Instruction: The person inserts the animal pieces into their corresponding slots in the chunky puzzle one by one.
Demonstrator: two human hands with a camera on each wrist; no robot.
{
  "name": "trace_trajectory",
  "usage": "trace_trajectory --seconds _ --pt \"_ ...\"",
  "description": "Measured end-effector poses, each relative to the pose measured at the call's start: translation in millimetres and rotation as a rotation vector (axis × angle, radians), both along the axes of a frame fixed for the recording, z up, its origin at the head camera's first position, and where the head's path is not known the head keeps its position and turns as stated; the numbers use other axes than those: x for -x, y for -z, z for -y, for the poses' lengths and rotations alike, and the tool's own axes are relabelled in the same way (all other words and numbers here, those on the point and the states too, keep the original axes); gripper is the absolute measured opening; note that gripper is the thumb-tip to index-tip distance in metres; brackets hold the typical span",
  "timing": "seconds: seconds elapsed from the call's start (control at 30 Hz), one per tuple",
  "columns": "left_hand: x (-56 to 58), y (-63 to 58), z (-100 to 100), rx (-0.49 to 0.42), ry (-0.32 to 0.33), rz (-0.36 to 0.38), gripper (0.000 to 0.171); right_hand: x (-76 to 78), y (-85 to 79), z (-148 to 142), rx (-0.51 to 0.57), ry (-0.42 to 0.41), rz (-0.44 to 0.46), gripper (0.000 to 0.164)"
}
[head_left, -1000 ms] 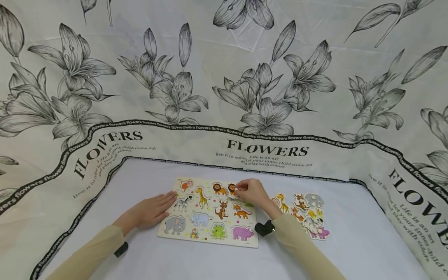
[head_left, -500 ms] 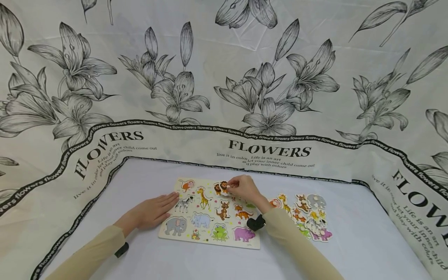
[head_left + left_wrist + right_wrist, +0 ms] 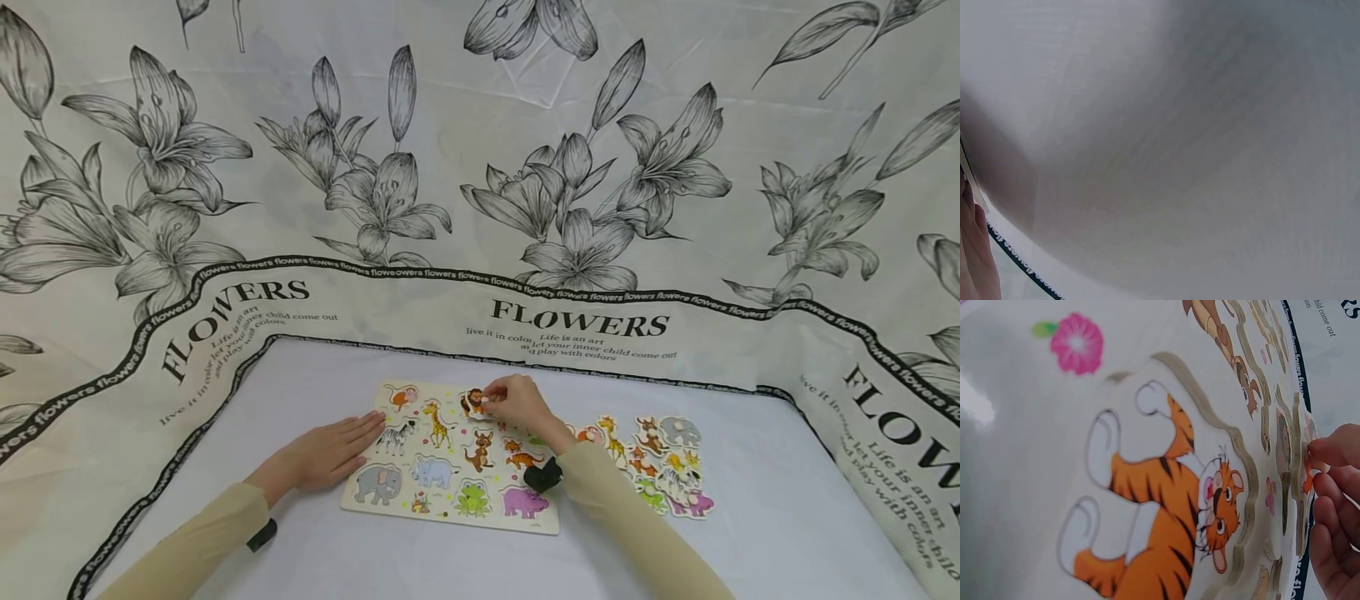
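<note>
In the head view, a wooden animal puzzle board (image 3: 491, 523) lies on the white cloth. My left hand (image 3: 330, 454) rests on its left edge with straight fingers. In the left wrist view, only part of that hand (image 3: 977, 253) shows at the lower left. My right hand (image 3: 521, 410) pinches a lion puzzle piece (image 3: 471, 403) by its small knob, over the lion picture in the board's top row. Edge-on in the right wrist view, the lion piece (image 3: 1307, 478) stands tilted between fingertips and board. Whether it touches the recess, I cannot tell.
Right of the board lies a pile of loose animal pieces, among them an elephant (image 3: 680, 431), a giraffe (image 3: 612, 440) and a zebra (image 3: 677, 481). The board's tiger recess (image 3: 1166, 506) holds no piece. Flower-printed cloth (image 3: 570, 333) rises behind the table.
My right hand has carried the lion piece leftward, from beside the board's lion picture to over it, covering that picture. My left hand has stayed on the board's edge.
</note>
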State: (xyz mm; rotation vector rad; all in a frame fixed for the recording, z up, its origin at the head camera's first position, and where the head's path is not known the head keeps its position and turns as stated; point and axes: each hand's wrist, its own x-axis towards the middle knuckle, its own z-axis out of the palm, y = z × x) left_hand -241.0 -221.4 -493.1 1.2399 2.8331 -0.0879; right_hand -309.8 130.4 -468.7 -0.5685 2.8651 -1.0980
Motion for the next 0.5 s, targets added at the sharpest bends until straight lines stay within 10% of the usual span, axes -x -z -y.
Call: trace_trajectory --seconds 0.5 --pt "-0.4 -2.5 -1.2 0.011 -0.005 0.000 0.057 4.2 5.9 7.3 -0.018 -0.034 -0.040 0.012"
